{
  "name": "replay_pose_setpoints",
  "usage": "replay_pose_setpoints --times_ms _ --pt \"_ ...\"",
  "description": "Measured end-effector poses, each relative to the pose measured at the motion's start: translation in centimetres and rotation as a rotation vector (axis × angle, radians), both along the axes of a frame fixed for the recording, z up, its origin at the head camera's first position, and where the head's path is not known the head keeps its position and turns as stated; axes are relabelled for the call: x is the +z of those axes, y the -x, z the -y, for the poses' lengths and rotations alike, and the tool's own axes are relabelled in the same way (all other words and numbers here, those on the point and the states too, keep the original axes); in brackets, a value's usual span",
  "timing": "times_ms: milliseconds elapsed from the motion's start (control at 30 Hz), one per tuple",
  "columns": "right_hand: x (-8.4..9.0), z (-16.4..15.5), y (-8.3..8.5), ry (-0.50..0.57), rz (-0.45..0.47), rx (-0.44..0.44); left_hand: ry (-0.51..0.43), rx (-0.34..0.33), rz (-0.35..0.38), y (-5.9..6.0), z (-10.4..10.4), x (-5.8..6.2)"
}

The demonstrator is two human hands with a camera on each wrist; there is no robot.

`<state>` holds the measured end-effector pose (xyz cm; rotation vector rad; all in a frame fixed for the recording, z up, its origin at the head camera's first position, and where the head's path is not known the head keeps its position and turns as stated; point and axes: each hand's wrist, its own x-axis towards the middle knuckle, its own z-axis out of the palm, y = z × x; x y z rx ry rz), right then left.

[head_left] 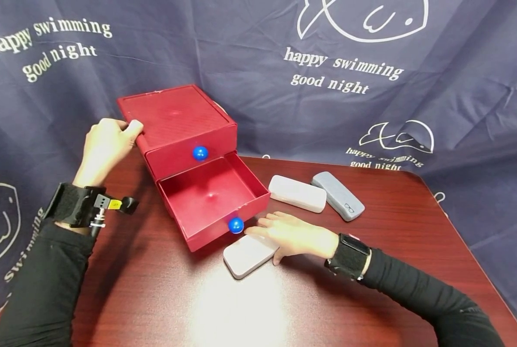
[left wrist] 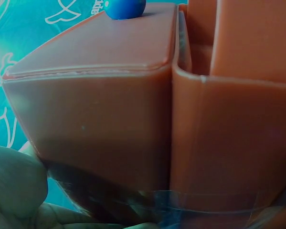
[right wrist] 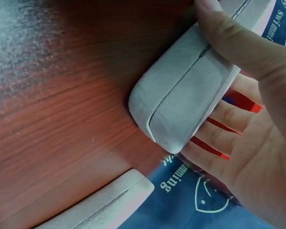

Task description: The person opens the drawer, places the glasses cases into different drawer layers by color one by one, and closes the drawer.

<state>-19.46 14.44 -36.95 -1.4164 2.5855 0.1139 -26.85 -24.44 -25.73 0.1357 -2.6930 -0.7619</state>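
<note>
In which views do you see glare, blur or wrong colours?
Head view: a bright glare patch on the table before the white case. Left wrist view: the red drawer box looks orange-brown, soft, very near; the cloth looks teal. Right wrist view: sharp on the case, the hand near the lens.

You're at a staged recording setup: a printed navy cloth backdrop hangs right behind the dark wooden table.
</note>
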Motion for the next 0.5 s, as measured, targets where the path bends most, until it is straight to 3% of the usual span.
replay_pose_setpoints --times_ms 333,500 --pt "0.39 0.59 0.1 -0.058 0.063 -0.056 -0.005 -0.004 -0.003 -0.11 -0.13 0.12" --pt "0.21 0.61 0.35 -0.047 0.048 -0.027 -0.009 -0.004 -0.01 -0.12 -0.09 0.06"
